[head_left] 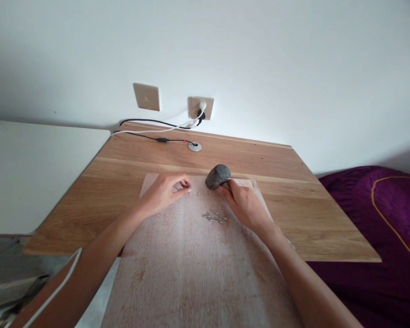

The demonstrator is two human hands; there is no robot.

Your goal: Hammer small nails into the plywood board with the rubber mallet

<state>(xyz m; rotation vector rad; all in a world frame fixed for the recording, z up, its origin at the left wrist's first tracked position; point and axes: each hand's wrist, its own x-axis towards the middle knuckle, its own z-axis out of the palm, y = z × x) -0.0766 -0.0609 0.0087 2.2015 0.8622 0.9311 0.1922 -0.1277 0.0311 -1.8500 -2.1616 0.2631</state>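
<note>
A long pale plywood board (191,264) lies on the wooden desk (123,182), its near end sticking out past the desk's front edge. My left hand (164,193) pinches a small nail (188,187) upright on the board near its far edge. My right hand (244,205) grips a grey stone (217,176), which is held just above the board's far edge, to the right of the nail. Several loose nails (214,217) lie on the board between my two hands, close to my right hand.
Black and white cables (157,132) run along the desk's back edge to a wall socket (200,107). A round metal grommet (194,146) sits in the desk. A white cabinet top (27,168) stands at left, a purple bed cover (379,214) at right.
</note>
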